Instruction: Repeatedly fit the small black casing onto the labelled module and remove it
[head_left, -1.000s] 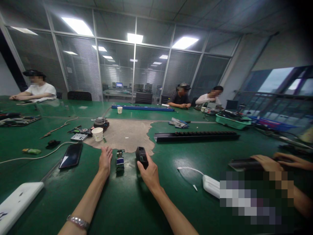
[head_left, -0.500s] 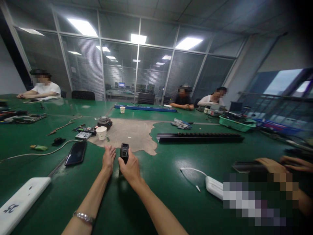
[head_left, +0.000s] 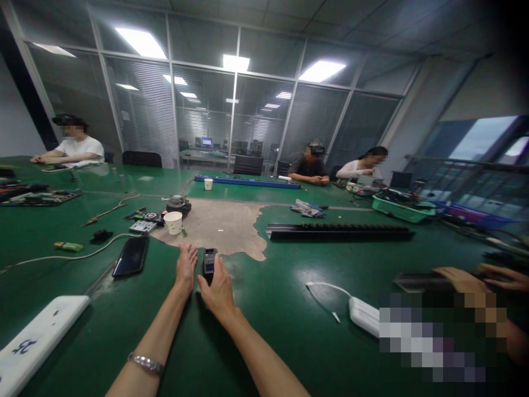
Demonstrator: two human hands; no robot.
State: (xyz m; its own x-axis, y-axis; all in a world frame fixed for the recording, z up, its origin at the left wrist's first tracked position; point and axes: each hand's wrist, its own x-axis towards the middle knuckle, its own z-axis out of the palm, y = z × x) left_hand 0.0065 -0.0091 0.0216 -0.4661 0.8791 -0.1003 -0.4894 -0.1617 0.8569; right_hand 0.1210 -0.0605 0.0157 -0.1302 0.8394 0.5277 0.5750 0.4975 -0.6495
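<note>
A small black box-like device [head_left: 209, 261] stands on the green table [head_left: 264, 342], just in front of the bare tan patch [head_left: 219, 220]. My right hand [head_left: 218, 286] is at its right and near side, with thumb and fingers apart around it; whether the fingertips touch it is hard to tell. Left of the device, my left hand [head_left: 187, 264] rests on its edge, fingers stretched out and holding nothing. A silver band circles my left wrist.
Near my left arm lie a phone [head_left: 130, 256] and a white power strip [head_left: 41, 342]. A paper cup [head_left: 173, 223] stands ahead. To the right are a black rail [head_left: 339, 232], a white adapter [head_left: 363, 316] and another person's hands [head_left: 465, 280].
The black device has come down a little, onto the table, and my right hand has lowered with it and loosened its grip. My left hand is nearly where it was.
</note>
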